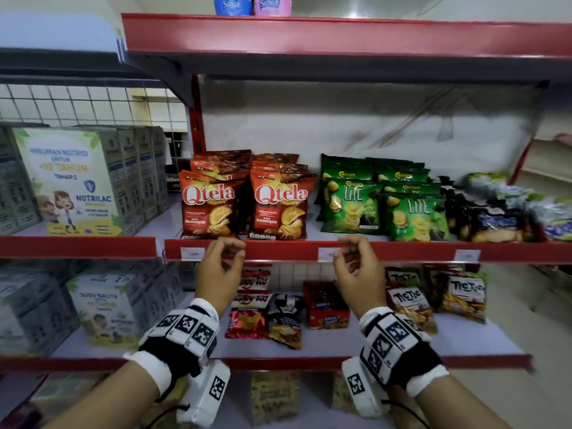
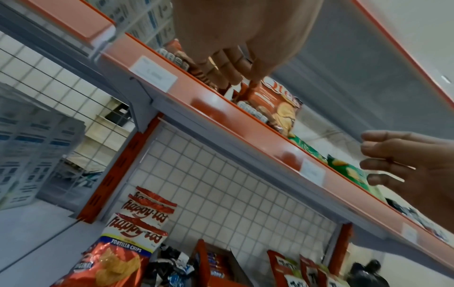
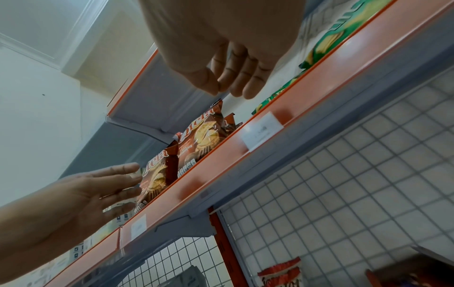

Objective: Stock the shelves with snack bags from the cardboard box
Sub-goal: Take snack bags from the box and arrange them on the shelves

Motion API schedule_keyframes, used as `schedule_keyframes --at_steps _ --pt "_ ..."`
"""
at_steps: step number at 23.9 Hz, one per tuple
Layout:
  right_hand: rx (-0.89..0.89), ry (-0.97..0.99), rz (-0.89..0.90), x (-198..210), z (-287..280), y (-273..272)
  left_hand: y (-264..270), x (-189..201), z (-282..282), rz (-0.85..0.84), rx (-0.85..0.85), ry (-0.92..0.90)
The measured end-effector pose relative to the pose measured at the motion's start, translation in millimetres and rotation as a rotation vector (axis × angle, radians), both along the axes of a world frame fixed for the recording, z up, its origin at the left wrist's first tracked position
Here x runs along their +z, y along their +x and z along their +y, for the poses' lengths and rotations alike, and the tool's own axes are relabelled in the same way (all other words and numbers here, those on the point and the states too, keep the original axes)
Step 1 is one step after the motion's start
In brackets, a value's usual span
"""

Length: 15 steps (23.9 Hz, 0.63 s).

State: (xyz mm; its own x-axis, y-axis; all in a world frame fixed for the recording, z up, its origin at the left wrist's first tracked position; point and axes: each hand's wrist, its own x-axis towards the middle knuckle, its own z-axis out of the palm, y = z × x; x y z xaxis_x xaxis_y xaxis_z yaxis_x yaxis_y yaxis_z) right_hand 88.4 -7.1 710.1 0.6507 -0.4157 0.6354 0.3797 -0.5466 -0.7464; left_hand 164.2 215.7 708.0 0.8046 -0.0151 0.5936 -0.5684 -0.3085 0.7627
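Note:
Two rows of red Qtela snack bags (image 1: 280, 205) stand upright at the left of the middle shelf, behind its red front edge (image 1: 288, 250). My left hand (image 1: 230, 250) hovers at that edge below the left row, fingers loosely curled and holding nothing. My right hand (image 1: 348, 252) hangs the same way, below the gap between the Qtela bags and the green Lit bags (image 1: 351, 207). In the left wrist view the left hand (image 2: 240, 77) sits just in front of a Qtela bag (image 2: 275, 104). The right hand (image 3: 228, 85) is empty in the right wrist view too. No cardboard box is in view.
Nutrilac milk boxes (image 1: 68, 181) fill the neighbouring shelf on the left. Dark and silvery snack bags (image 1: 492, 218) lie at the middle shelf's right. The lower shelf holds Happy Tos bags (image 1: 247, 314), a red carton (image 1: 328, 305) and Tic Tac bags (image 1: 408, 301). The top shelf (image 1: 340, 38) overhangs.

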Motion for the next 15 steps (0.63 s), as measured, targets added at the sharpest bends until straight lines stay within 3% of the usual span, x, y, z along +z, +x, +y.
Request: schedule_keyframes --at_steps 1,7,11,15 --pt "-0.063 -0.02 0.014 -5 -23 -34 -23 -2 -28 0.014 -0.085 0.016" --pt "-0.033 0.021 0.074 -26 -62 -62 -56 -36 -74 0.146 -0.112 0.029" --pt "0.019 0.015 0.149 -64 -103 -85 -83 -85 -120 0.25 -0.086 0.051" --pt "0.067 0.001 0.31 -130 -158 -125 -115 -159 -169 0.391 -0.032 0.027"
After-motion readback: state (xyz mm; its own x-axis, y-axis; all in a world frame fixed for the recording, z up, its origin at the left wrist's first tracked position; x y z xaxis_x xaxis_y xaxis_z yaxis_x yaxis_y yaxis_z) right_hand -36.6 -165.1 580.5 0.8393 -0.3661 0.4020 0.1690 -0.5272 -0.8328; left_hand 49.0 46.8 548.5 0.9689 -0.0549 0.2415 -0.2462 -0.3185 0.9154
